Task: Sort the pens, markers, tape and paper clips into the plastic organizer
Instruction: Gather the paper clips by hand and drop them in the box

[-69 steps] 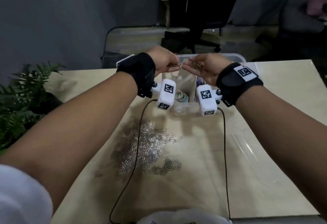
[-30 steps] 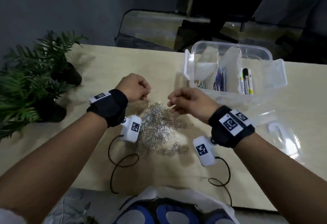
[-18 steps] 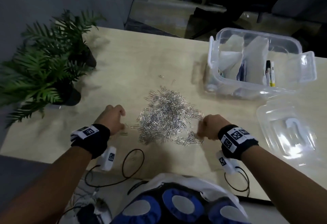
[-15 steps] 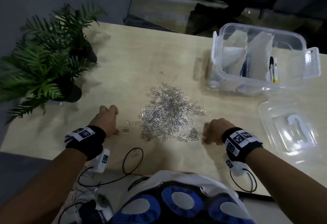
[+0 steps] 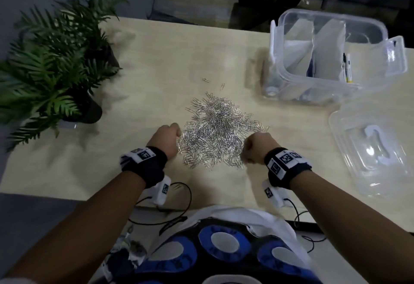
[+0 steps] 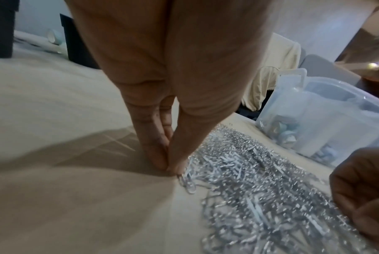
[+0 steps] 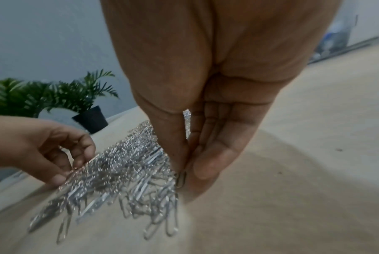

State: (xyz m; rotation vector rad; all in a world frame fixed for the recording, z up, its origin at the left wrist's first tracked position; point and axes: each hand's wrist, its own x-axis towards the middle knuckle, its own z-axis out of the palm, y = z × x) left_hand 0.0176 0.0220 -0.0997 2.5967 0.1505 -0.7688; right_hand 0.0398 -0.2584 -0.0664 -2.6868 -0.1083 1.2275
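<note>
Paper clips [image 5: 218, 133] heaped in a silver pile mid-worktop [image 5: 156, 59], well apart from the clear plastic organizer [image 5: 331, 59] at far right. Left hand [image 5: 165, 140] at the pile's left edge, fingertips [image 6: 162, 161] pinched together on the surface beside a clip. Right hand [image 5: 257, 149] at the right edge, thumb and fingers pinching a clip [image 7: 181, 178].

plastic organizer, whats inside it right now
The plastic organizer holds white dividers, markers upright in one section, and bluish tape rolls low behind its wall. No paper clips show inside; the frosted walls hide the bottom.
</note>
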